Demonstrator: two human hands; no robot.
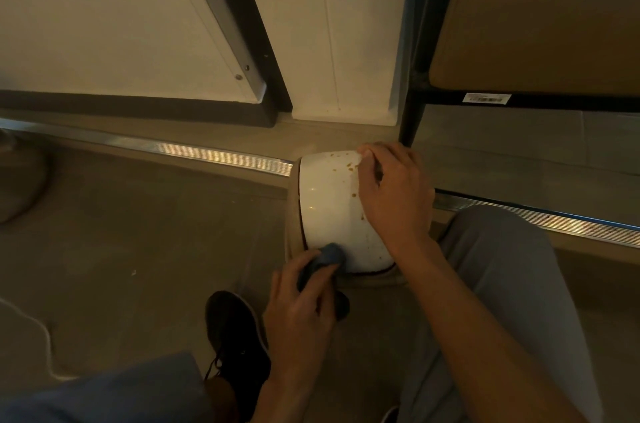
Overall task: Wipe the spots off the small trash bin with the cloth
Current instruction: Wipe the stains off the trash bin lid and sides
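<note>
The small trash bin [329,208] stands on the floor, seen from above, with a white lid and beige body. Brown spots [349,166] dot the lid's far right part. My left hand [304,305] grips a bunched blue cloth [327,256] and presses it against the lid's near left edge. My right hand [394,194] lies over the bin's right side, fingers curled round its far right rim, holding it.
A metal floor track [194,151] runs behind the bin. A dark shelf frame [412,118] with a cardboard box [540,24] rises at the right. My black shoe [232,329] and grey trouser leg [502,284] flank the bin. A white cord [31,318] lies left.
</note>
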